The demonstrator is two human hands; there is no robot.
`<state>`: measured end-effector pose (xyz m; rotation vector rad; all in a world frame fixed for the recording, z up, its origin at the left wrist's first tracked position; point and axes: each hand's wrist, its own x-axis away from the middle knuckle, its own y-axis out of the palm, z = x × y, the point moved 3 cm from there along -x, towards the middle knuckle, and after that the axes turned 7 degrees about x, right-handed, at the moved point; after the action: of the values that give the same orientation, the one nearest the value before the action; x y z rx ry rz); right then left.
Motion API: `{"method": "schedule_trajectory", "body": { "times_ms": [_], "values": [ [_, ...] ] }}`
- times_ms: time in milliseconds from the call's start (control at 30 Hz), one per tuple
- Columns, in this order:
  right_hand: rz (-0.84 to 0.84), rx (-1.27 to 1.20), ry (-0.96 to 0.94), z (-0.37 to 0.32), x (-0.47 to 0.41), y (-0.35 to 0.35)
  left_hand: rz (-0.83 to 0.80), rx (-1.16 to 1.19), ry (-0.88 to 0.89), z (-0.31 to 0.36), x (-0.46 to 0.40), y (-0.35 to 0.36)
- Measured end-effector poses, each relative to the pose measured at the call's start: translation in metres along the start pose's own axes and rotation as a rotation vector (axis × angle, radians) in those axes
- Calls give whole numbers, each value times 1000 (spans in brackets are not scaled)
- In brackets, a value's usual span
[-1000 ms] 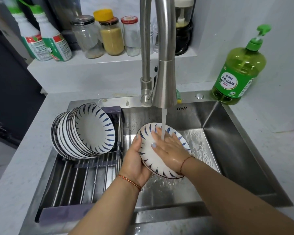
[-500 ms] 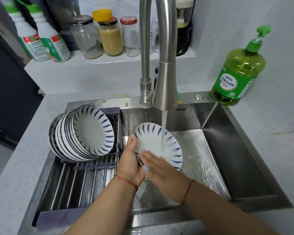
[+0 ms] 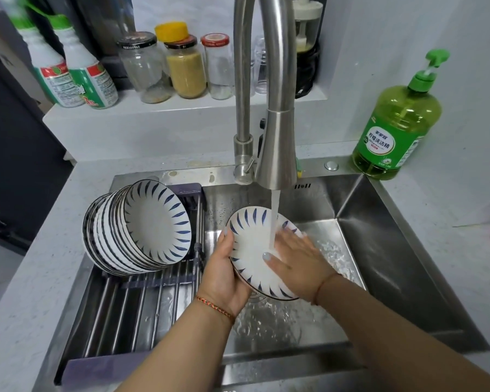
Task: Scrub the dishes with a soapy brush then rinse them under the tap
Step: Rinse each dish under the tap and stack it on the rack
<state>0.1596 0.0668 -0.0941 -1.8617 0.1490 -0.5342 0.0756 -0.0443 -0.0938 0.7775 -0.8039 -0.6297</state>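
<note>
A white dish with blue leaf marks (image 3: pixel 251 244) is tilted under the running steel tap (image 3: pixel 276 154) over the sink. My left hand (image 3: pixel 224 274) grips its left rim from behind. My right hand (image 3: pixel 297 263) lies flat on the dish's inner face, fingers straight, with the water stream landing just beside the fingertips. A stack of several matching dishes (image 3: pixel 142 227) leans on its side on the drying rack (image 3: pixel 136 306) at the sink's left. No brush is visible.
A green dish soap pump bottle (image 3: pixel 396 125) stands on the counter at the back right. Jars (image 3: pixel 186 66) and two spray bottles (image 3: pixel 79 72) line the shelf behind the tap. The steel sink basin (image 3: pixel 393 267) is wet, with a deeper section on the right.
My right hand slid from the dish's lower left edge back up onto its inner face. The dish tilted a little more towards me; the left hand kept its grip.
</note>
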Motion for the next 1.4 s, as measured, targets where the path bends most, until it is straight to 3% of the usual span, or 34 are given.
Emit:
{"method": "schedule_trajectory", "body": {
  "times_ms": [267, 400, 600, 800, 1067, 1400],
  "values": [
    [113, -273, -148, -27, 46, 26, 108, -101, 93, 8, -7, 3],
    [302, -315, -150, -28, 46, 29, 139, -165, 72, 6, -8, 4],
    [329, -441, -119, -36, 50, 21, 235, -254, -1, 11, 4, 10],
    [408, -616, 47, -42, 49, 15, 406, -336, -84, 10, 22, 13],
    [391, -778, 167, -55, 47, 14, 469, -390, 33, 22, 37, 11],
    [570, -828, 118, -97, 49, -14, 448, -412, 294, 64, 60, -4]
  ]
}}
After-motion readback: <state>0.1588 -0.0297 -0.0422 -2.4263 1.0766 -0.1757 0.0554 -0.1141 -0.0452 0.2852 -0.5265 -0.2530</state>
